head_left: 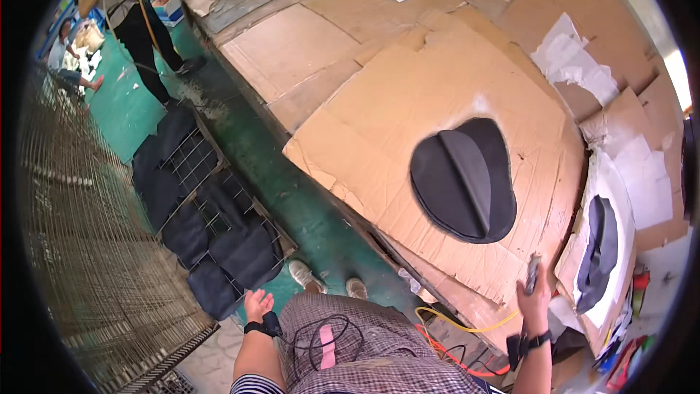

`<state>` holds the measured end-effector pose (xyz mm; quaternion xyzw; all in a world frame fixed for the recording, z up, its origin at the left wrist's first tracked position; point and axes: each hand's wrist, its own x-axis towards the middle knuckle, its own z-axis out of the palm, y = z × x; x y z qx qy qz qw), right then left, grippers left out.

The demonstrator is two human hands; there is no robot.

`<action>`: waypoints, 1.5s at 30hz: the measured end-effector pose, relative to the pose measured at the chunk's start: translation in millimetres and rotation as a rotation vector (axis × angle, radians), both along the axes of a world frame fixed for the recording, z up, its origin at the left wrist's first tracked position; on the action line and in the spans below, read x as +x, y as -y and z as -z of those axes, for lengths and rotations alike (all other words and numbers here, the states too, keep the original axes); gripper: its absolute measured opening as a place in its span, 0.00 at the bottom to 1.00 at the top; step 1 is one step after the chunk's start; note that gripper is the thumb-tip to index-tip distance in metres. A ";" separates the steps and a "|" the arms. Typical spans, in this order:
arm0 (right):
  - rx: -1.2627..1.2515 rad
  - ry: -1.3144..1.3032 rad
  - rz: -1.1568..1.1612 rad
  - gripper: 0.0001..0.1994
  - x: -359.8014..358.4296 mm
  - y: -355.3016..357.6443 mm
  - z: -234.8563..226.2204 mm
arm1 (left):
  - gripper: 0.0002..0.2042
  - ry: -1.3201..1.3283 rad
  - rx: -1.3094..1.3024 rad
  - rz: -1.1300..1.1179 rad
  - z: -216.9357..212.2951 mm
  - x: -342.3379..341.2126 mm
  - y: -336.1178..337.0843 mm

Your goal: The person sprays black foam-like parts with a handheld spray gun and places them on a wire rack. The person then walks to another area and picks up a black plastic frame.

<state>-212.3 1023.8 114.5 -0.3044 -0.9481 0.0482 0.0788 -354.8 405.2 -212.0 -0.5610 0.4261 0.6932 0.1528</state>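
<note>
My right hand (536, 300) grips a small grey metal tool (533, 274) that looks like a spray gun, over the near right edge of the cardboard. A yellow hose (467, 327) runs up to that hand. Beyond it on the cardboard sheet (364, 142) lies a rounded black sheet piece (498, 153). A second black piece (453, 175) rests on it, with a flap folded up along a raised ridge. My left hand (259, 305) is held low by my apron (350, 335), fingers apart with nothing in them, near the rack.
On the left, a wire rack (193, 168) carries several black pieces (240, 252), beside stacked wire mesh (95, 248). At right, a crumpled black piece (598, 252) lies on white paper. A person (142, 33) stands far left; another (65, 51) sits on the green floor (120, 120).
</note>
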 end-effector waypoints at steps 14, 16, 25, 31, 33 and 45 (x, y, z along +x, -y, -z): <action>-1.363 0.328 -0.547 0.15 -328.1 334.1 179.2 | 0.17 -0.094 -0.324 -0.012 11.2 -169.4 156.6; -1.607 0.397 -0.387 0.13 -385.5 388.9 250.0 | 0.15 -0.145 -0.344 0.022 49.6 -195.7 191.8; -1.635 0.613 0.035 0.18 -471.0 544.5 577.6 | 0.14 -0.071 -0.315 0.154 214.1 -302.2 213.2; -1.422 0.376 -0.091 0.15 -487.5 607.2 672.1 | 0.17 -0.162 -0.625 0.109 357.3 -353.9 236.5; -1.289 0.203 -0.354 0.15 -511.6 625.0 671.5 | 0.19 -0.198 -0.755 0.138 386.7 -372.2 251.4; -1.045 0.158 -0.591 0.15 -605.8 672.3 673.3 | 0.22 -0.171 -0.832 0.332 398.4 -416.8 271.6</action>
